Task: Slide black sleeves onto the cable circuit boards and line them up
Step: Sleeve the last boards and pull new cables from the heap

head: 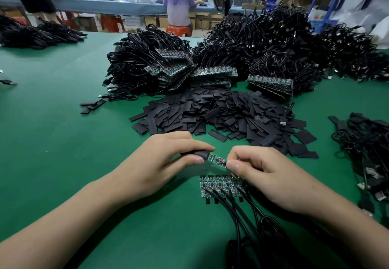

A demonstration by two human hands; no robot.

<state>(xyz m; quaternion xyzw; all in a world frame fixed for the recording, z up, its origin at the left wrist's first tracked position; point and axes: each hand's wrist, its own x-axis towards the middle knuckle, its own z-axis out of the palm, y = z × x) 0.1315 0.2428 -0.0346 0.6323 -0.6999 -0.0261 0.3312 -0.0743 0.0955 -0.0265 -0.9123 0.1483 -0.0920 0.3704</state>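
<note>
Fingers (194,159) of the left hand (164,163) are pinched round a black sleeve (200,154), those of the right hand (261,169) round the cabled end of a circuit board (216,159), both just below frame centre. Sleeve is judged light and limp; board stiff, fragile, best gripped by its edges.

Forearms (69,216) are bare behind left grip (168,163) and right grip (267,169) (thumbnails (197,160) short, plain).

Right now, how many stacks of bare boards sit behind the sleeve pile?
3: the left stack, fanned out; the middle stack; the right stack. All lie against the cable heap. Others may be buried under cables.
</note>
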